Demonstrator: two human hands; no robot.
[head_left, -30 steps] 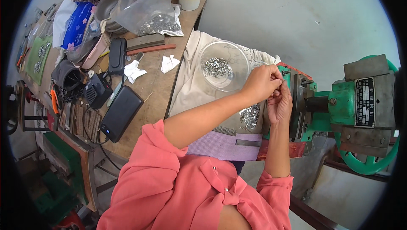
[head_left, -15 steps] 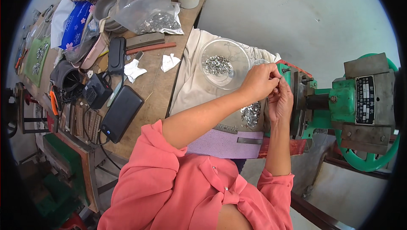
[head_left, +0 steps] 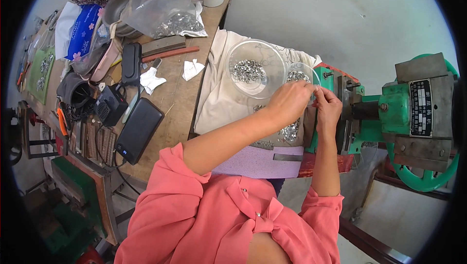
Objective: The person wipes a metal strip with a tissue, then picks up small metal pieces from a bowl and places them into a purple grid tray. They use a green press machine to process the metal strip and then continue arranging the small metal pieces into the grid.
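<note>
The left forearm (head_left: 238, 136) is slanting in from 8 o'clock, its elbow bent, and the left grip (head_left: 288, 102) is arching with its knuckles up and fingers pointing toward 2 o'clock. The right forearm (head_left: 325, 166) is standing almost straight from 6 o'clock, and the right grip (head_left: 329, 110) is curling, fingertips aiming toward 11 o'clock. The two sets of fingertips are nearly touching at the rim of a small clear container (head_left: 312, 73); the view is not letting one tell whether either grip is pinching something. Small metal pieces (head_left: 297, 75) are lying in that container, at 1 o'clock from the left grip; more are lying in a larger clear bowl (head_left: 272, 63) at 10 o'clock, and a loose heap (head_left: 290, 132) is spreading at 6 o'clock, partly hidden by the left forearm. A green press (head_left: 394, 99) is standing at 3 o'clock from the right grip
</note>
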